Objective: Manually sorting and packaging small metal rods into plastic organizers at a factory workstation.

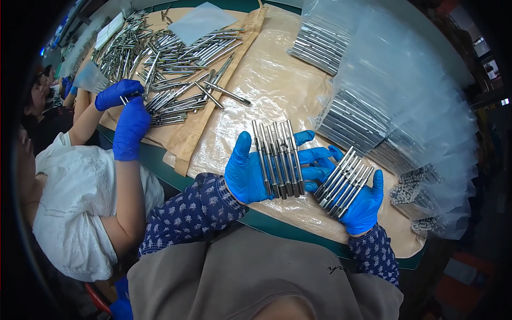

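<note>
Rods lie side by side in both of the person's blue-gloved hands. The left hand [250, 170] is spread flat, palm up, carrying a row of metal rods [277, 157] across its fingers, their tips pointing toward twelve o'clock. The right hand [358, 205], at about three o'clock from the left, cups a second bundle of rods [344, 184] slanted toward one o'clock, fingers loosely curled beneath it. Both sets sit just above the crinkled plastic sheet [266, 90] covering the green-edged table [160, 160].

It looks like a counting or evening-up step: each batch is lined up but not yet bagged. The next move probably calls for keeping the rods parallel so none rolls off the open palm.

The rods are slim, polished steel with darker ends, smooth and liable to slide. Toward one and two o'clock, clear bags of packed rods [352, 125] overlap like scales. At eleven o'clock a loose heap of rods [170, 64] lies on brown paper, where a co-worker's gloved hands [125, 114] pick through it.
</note>
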A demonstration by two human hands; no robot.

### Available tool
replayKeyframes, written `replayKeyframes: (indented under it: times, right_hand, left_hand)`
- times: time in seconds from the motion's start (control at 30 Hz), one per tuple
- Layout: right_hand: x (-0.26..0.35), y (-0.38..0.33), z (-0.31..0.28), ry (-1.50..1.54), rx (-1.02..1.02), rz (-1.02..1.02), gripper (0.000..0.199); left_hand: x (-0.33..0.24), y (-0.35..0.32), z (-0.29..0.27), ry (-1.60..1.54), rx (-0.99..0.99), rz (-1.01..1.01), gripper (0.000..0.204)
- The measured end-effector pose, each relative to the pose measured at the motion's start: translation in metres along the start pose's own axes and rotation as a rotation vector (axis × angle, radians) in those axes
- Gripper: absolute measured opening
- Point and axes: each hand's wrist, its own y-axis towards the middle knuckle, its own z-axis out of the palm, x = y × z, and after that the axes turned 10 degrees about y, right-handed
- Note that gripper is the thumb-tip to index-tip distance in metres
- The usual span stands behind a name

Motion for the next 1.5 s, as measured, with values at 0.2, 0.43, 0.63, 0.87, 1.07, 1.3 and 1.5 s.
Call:
replayKeyframes:
  times: [0.2,0.43,0.63,0.87,1.07,1.3,1.5]
  right_hand:
    - [-0.002,-0.002,-0.003,0.134,-0.009,-0.023,0.093]
    - [-0.002,0.0,0.0,-0.015,-0.067,-0.038,0.094]
    - [-0.002,0.003,-0.001,0.028,-0.017,0.013,0.091]
    - [-0.003,0.001,0.006,-0.039,-0.063,0.003,0.095]
    - [0.002,-0.002,0.001,0.049,-0.013,0.036,0.087]
    - [0.004,-0.002,0.005,-0.006,-0.024,-0.067,0.102]
    - [0.005,-0.001,0.005,0.126,0.072,-0.008,0.111]
  left_hand:
    - [-0.001,-0.006,-0.002,-0.005,0.011,-0.029,0.115]
    - [0.001,0.001,-0.003,0.076,-0.155,-0.021,0.105]
    - [0.001,-0.003,-0.009,-0.075,-0.144,0.062,0.082]
    - [0.001,0.0,-0.001,0.124,-0.256,0.018,0.106]
    - [0.002,-0.004,0.0,0.009,-0.027,0.038,0.104]
    - [0.005,0.0,0.001,0.139,-0.196,-0.056,0.1]
    - [0.004,-0.001,-0.001,0.111,-0.098,-0.057,0.095]
